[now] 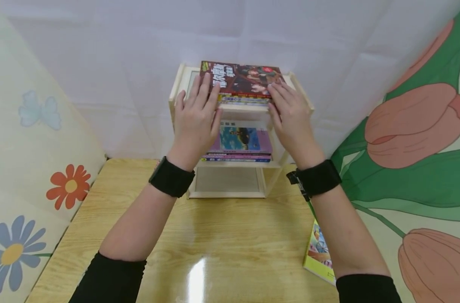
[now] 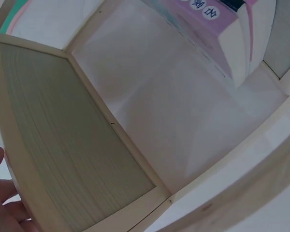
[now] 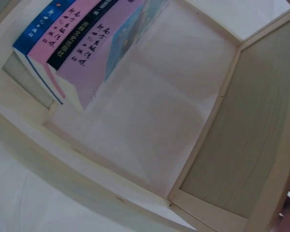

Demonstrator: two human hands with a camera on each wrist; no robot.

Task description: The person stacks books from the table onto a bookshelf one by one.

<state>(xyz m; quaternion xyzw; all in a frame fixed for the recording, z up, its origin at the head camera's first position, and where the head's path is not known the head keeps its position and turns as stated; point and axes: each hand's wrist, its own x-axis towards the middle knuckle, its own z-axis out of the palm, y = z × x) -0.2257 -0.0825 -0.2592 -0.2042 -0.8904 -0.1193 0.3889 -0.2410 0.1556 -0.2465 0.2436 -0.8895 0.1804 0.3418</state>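
A stack of books with a dark red comic-style cover (image 1: 245,78) on top lies on the upper tier of a cream-framed shelf rack (image 1: 178,94). My left hand (image 1: 197,115) rests over the left end of this stack, fingers stretched forward onto the cover. At the right end, my right hand (image 1: 293,118) lies with extended fingers touching the cover's edge. Under the top cover, pale spines of other books (image 1: 245,101) show. In the left wrist view, fingertips (image 2: 2,203) appear beside the rack's top panel (image 2: 63,135); the right wrist view shows mostly the rack's underside.
Several purple and blue books (image 1: 239,141) lie stacked on the middle tier. The bottom tier (image 1: 230,181) stands on a wood-grain table (image 1: 233,244). A yellow-edged book (image 1: 317,261) lies by my right forearm. White cloth hangs behind; flower-patterned panels (image 1: 411,126) flank the table.
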